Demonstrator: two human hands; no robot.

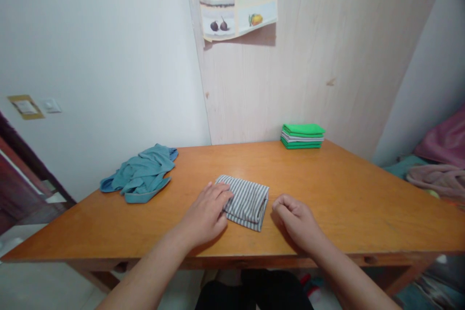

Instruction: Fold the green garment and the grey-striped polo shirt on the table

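Note:
In front of me on the table lies a folded grey-and-white striped cloth (247, 201), roughly square and slightly turned, with its layers showing along the near and right edges. My left hand (210, 210) rests over the cloth's left edge, fingers stretched out and fairly flat. Just right of the cloth, apart from it, my right hand (296, 215) sits on the table with its fingers curled into a fist. Whether anything is inside that fist is hidden.
A crumpled teal garment (145, 174) lies at the table's left. At the back right stands a stack of folded green and white cloths (302, 136). The wooden table (345, 193) meets the wall behind, where a fruit picture (238, 2) hangs. Pink fabric (441, 143) is heaped at far right.

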